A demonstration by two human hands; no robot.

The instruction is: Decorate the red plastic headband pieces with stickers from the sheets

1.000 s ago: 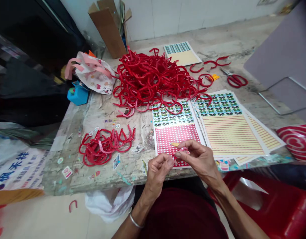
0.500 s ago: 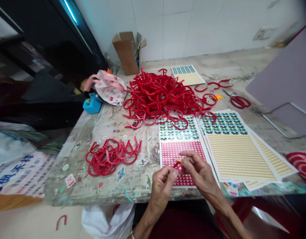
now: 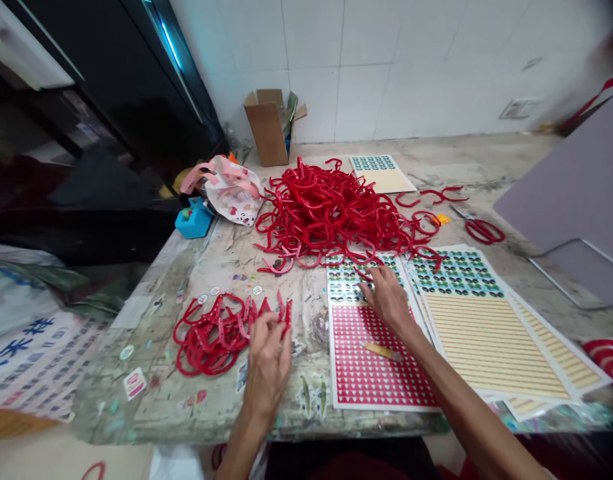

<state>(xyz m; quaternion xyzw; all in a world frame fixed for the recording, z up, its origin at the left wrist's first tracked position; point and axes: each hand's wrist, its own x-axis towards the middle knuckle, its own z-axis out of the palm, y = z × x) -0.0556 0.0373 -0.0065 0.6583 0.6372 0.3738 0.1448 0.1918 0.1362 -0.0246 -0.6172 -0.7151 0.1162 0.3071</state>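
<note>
Across the bench (image 3: 226, 260), left hand (image 3: 267, 360) at small red pile (image 3: 204, 343), right hand (image 3: 389, 300) by big red pile (image 3: 331, 217), likely placed for reach; I can't tell fingers' (image 3: 259, 327) grip.

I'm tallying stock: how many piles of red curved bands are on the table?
2: a large pile beyond the right hand, and a smaller pile by the left hand. Another could be hidden behind the gray panel.

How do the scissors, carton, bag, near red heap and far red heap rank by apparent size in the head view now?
1. Far red heap
2. Near red heap
3. Bag and carton: too alike to rank
4. Scissors
</note>
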